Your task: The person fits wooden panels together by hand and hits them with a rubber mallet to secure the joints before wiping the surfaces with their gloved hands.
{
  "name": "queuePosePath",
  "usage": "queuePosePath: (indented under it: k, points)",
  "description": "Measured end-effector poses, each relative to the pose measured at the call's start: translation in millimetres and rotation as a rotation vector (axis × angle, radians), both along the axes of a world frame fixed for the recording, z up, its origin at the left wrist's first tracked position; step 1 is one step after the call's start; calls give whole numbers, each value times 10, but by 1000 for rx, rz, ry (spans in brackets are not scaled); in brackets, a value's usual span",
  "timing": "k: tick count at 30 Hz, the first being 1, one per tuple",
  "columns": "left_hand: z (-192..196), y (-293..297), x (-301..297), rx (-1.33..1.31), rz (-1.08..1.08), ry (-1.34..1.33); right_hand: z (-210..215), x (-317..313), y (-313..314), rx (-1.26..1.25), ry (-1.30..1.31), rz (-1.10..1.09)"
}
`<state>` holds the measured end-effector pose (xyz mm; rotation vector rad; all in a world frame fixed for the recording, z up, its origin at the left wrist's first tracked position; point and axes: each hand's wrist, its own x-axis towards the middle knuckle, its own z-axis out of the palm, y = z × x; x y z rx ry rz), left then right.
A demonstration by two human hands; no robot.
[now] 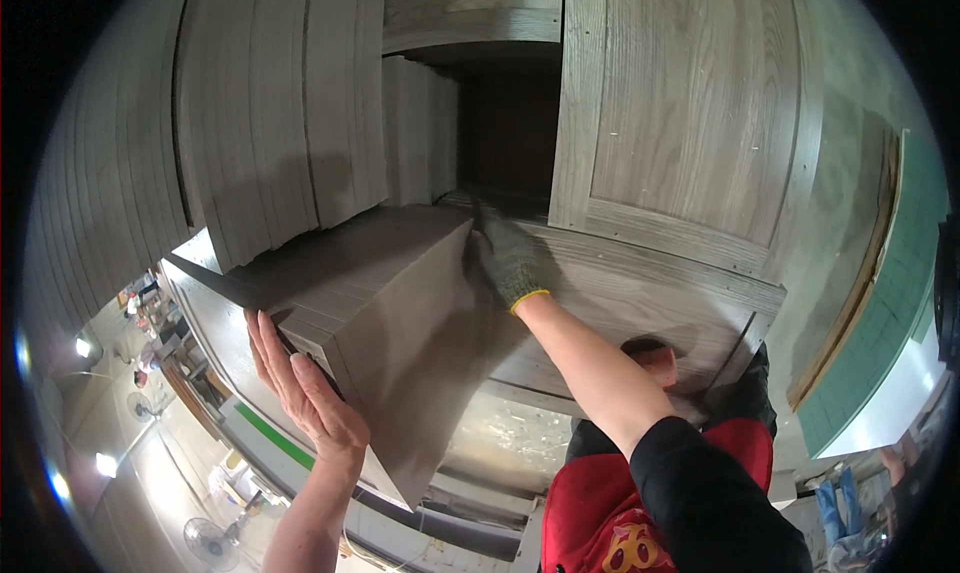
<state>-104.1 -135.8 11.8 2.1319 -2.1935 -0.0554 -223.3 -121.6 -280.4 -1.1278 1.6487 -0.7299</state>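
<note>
A stack of grey wood-grain boards (pixel 400 373) lies between my arms, its edges lined up in a block. My bare left hand (pixel 305 393) rests flat against the near left end of the stack, fingers stretched out. At the far end is my right hand (pixel 508 263) in a grey-green knit glove with a yellow cuff. Its fingers reach forward along the stack's corner and are partly in shadow. Neither hand is wrapped around anything.
Tall stacks of boards (pixel 270 103) stand at the left and back. Framed wood-grain panels (pixel 690 113) stand at the right, above a ledge of similar panels (pixel 600 283). An orange-brown round thing (pixel 657 365) sits by my right forearm. Green-faced boards (pixel 875 313) lean far right; a fan (pixel 207 541) stands lower left.
</note>
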Motion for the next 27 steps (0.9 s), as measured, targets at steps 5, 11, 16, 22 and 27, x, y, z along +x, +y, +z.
queuePosePath:
  k: [5, 11, 16, 22, 27]
  points:
    - [-41, -10, -63, 9, 12, 14, -77, -120, 22, -75, -88, -20]
    - [-30, 20, -15, 0, 17, 52, 1245, -93, 147, -496, -419, 100]
    - [-18, 24, 3, -4, 11, 19, 1325, -265, -130, 89, -339, 102]
    - [-50, 48, -30, -14, 39, 55, 1815, -9, 247, -645, 292, 303]
    - [-47, 28, 23, -32, -16, 23, 1504, -306, -170, 303, -509, 146]
